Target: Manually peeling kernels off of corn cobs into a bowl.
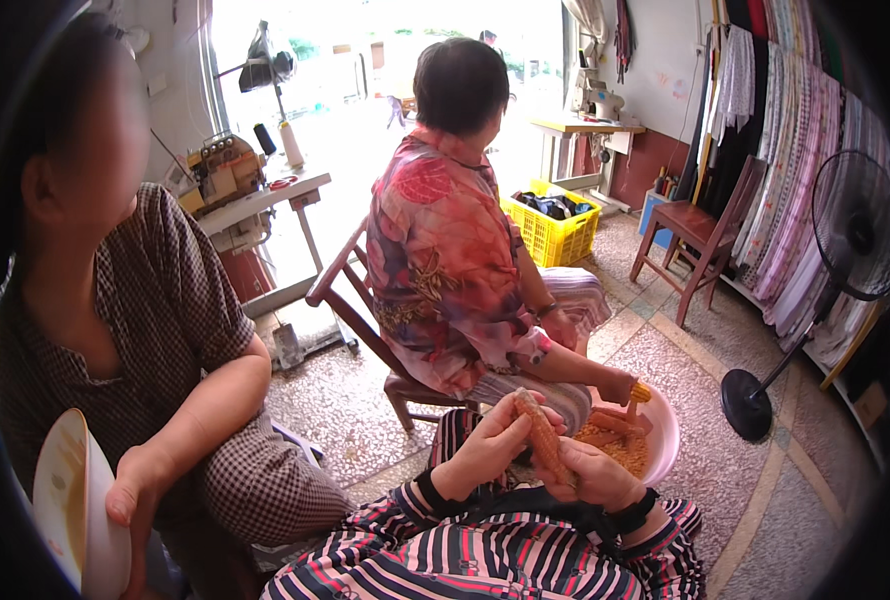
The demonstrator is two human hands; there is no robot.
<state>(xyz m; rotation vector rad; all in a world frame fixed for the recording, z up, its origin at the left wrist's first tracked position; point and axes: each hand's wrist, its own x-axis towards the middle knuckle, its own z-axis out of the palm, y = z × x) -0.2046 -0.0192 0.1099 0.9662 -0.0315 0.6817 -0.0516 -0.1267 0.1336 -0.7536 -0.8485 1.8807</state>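
Above my lap, both hands grip a stripped, reddish-brown corn cob (543, 437). My left hand (496, 441) has its upper end, and my right hand (595, 471) pinches the lower end. Just beyond my right hand, a pale pink basin (668, 442) on the floor holds loose corn kernels (625, 452) and several bare cobs (616, 421). A seated co-worker's hand (616, 387) holds a yellow corn ear (641, 392) over the basin's far side.
At the left a second person holds a white bowl (107, 517). The co-worker sits on a wooden chair (343, 300). Further off are a yellow crate (553, 238), an empty wooden chair (689, 219), a standing fan (746, 405), sewing machines (227, 169) and hanging fabrics (794, 172).
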